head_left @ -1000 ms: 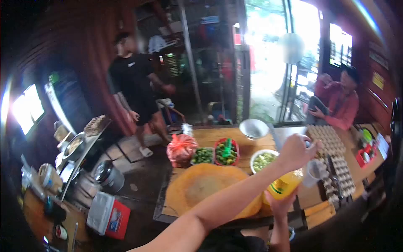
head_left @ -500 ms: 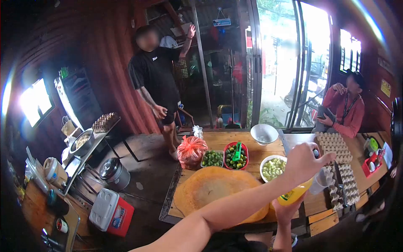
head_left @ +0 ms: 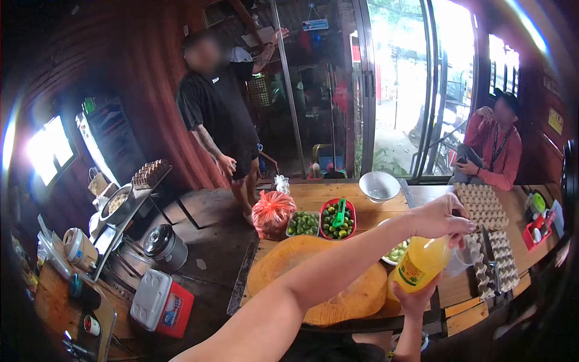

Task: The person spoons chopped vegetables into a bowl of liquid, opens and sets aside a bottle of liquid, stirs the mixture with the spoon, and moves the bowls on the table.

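Observation:
A bottle of yellow liquid [head_left: 420, 265] with a green and yellow label stands tilted above the table's front edge. My right hand [head_left: 415, 297] is wrapped round its lower part. From the left, my left arm reaches across the round wooden board [head_left: 319, 271], and my left hand [head_left: 445, 220] is closed at the bottle's top; a small dark cap shows partly between the fingers. Behind the bottle, a white bowl of cut pale green pieces [head_left: 396, 251] is partly hidden. A clear plastic container [head_left: 461, 260] is just right of the bottle.
Green fruits fill a clear tub [head_left: 303, 224] and a red basket [head_left: 338, 219], beside an orange-red bag [head_left: 273, 214]. A white bowl [head_left: 379, 187] is behind. Egg trays [head_left: 482, 207] and a knife [head_left: 490, 259] lie right. One person [head_left: 220, 114] stands; another [head_left: 497, 145] sits.
My left hand has come down onto the bottle's top, and the bottle has risen and shows more fully. The standing person has turned toward the table and raised an arm to the door frame.

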`<state>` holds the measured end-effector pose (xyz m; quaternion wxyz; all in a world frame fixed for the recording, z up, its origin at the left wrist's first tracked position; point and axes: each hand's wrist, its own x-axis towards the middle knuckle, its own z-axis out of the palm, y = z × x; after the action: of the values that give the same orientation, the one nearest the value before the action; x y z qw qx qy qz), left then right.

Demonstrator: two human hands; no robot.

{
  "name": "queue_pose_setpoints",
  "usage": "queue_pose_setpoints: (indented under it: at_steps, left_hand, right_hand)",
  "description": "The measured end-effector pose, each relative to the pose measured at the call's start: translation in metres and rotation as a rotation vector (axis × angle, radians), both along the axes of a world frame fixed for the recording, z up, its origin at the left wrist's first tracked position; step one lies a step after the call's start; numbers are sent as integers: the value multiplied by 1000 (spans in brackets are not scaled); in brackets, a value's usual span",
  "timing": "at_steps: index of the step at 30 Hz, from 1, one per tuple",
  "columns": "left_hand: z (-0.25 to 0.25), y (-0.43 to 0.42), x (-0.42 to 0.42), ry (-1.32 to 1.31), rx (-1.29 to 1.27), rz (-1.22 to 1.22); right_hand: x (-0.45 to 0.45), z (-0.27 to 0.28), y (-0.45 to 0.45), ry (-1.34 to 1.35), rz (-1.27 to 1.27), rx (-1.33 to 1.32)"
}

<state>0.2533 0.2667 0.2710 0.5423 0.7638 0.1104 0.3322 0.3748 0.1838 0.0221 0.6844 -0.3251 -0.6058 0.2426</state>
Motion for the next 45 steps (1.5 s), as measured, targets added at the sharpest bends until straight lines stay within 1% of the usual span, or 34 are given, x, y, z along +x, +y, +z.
queue_pose_setpoints:
  at_steps: [1,2,4,5,7,8,9,10,11,12,13,14,15,17,18,19,21,22,24,25,26,27,29,31,32,34,35,37,39,40,41,42,44,45]
  left_hand:
    - [1,1,-2,-2,10,-86]
    - [1,0,-3,-1,6,-89]
    - [4,-5,-6,46,145,30]
    - [5,-7,-7,42,147,26]
    - [-3,-6,-9,102,355,339]
    - [-17,-4,-11,78,354,364]
    - [-30,-5,-11,47,345,371]
    - [-45,-3,-13,131,303,432]
    - [-38,-17,-25,181,150,350]
    - [-44,-14,-32,281,286,389]
    - [-52,-17,-36,191,246,343]
    - [-61,-19,-39,169,311,413]
    - [-61,-26,-42,157,311,380]
    - [-62,-45,-47,228,312,485]
    - [-66,-51,-44,117,207,475]
    - [-67,-54,-42,114,211,469]
    - [-70,-56,-37,36,144,486]
    - [-72,-52,-36,44,210,505]
    - [-73,-50,-36,55,238,528]
    - [-72,-49,-38,78,253,541]
    - [-72,-49,-40,134,173,509]
    - [-71,-51,-40,126,180,519]
    - [-73,-57,-35,123,203,617]
    - [-78,-57,-34,71,169,577]
    - [-81,-55,-33,77,157,580]
    - [-81,-55,-32,80,139,585]
    - [-81,-56,-32,105,172,610]
    - [-80,-56,-34,127,202,632]
    - [-79,-51,-37,110,84,522]
    - [-83,-49,-39,107,87,524]
    - [-88,-46,-41,97,294,581]
    - [-91,-44,-43,86,499,639]
    - [-71,-66,-71,128,484,633]
    - [-58,-79,-92,175,472,616]
  right_hand:
    - [0,0,0,0,-3,-3]
    - [-2,-2,0,0,-25,17]
    - [-4,4,-4,-6,-52,38]
    - [-5,8,-6,14,-34,7]
    - [-9,13,-9,27,-24,-31]
    - [-7,8,-10,31,15,-135]
    - [1,0,-10,-7,7,-155]
    - [10,-8,-9,-44,-1,-174]
    - [21,-10,-8,-132,-39,-107]
    - [22,10,-20,-141,-101,-124]
    - [18,33,-29,-14,-87,-29]
    - [29,59,-29,45,-92,25]
    - [41,85,-30,101,-97,80]
    - [72,146,-32,-271,-272,100]
    - [80,182,-33,-449,-341,130]
    - [76,224,-29,-626,-374,183]
    - [55,281,-10,-918,-454,559]
    - [53,297,2,-922,-454,576]
    - [42,315,26,-1348,-292,723]
    - [39,317,35,-1348,-289,746]
    - [40,317,44,-1407,-189,668]
    - [37,320,49,-1464,-91,583]
    - [32,314,51,-1415,-122,585]
    - [30,309,52,-1357,-90,435]
    - [29,307,50,-1363,-90,435]
    - [23,304,44,-1372,-240,366]
    - [20,304,39,-1376,-236,363]
    - [13,308,27,-1455,-395,210]
    - [10,309,20,-1466,-437,206]
    - [7,310,16,-1473,-477,203]
    - [4,310,10,-1474,-476,212]
    - [1,309,2,-1424,-433,140]
    - [-7,313,-11,-1356,-379,-27]
    - [-7,310,-9,-1353,-371,-28]
